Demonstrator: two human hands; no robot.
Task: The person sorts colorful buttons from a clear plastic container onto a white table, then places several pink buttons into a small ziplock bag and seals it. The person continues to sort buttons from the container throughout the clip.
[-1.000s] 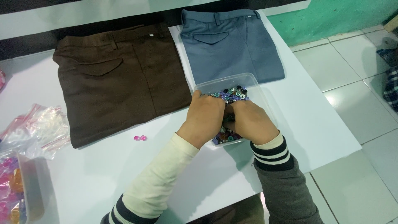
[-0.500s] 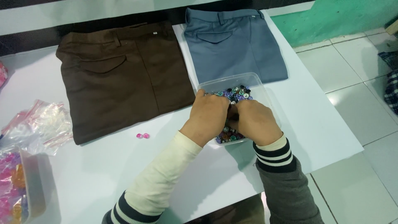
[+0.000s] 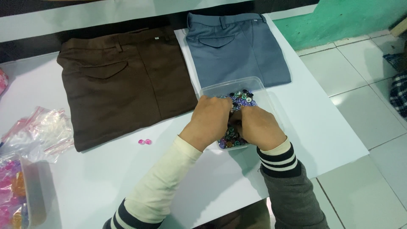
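Nearest to us at the left edge there's a clear container (image 3: 29, 199) with pink and orange bits in it, and just past that a crinkly clear plastic bag (image 3: 42, 133) on the white surface (image 3: 106, 178). Our left hand (image 3: 210, 121) and right hand (image 3: 257, 127) are both dug into the clear plastic tub (image 3: 237, 87) of mixed buttons (image 3: 241, 98), fingers buried so we can't tell the grip. Two pink buttons (image 3: 145, 141) lie loose nearby. Further back, brown trousers (image 3: 123, 85) and grey-blue trousers (image 3: 237, 46) lie flat, each with a tiny pale label at the waistband
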